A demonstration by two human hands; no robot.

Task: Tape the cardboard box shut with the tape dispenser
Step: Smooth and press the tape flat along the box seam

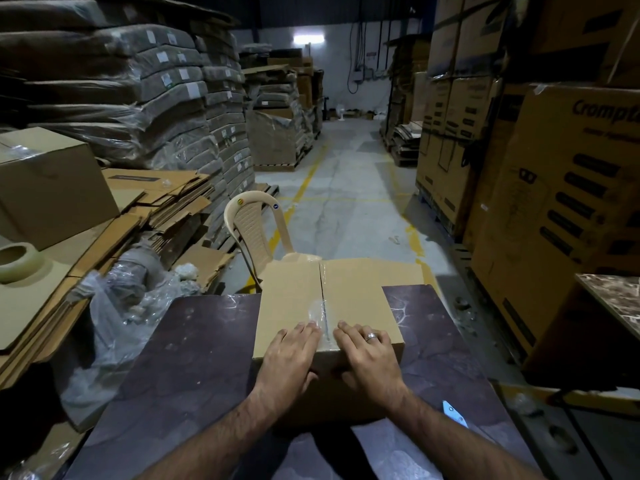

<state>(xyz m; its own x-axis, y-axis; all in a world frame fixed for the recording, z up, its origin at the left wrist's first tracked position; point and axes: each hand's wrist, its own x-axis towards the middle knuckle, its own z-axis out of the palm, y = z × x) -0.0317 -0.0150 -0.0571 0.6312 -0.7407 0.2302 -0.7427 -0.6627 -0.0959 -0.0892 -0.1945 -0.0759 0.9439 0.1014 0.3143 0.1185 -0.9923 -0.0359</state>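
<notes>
Flat and uncurled, my left hand (290, 355) and right hand (367, 355) press the cardboard box (360, 292) top either side of what looks like clear tape (320, 315) on its seam.

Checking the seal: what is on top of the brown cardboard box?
There is clear tape along the centre seam of the brown cardboard box; left hand and right hand pressing flat on either side at its near edge. Its top hides the inside.

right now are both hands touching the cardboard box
Touching. The head view shows the left hand and right hand lying flat on the cardboard box top, fingertips either side of its taped seam.
</notes>
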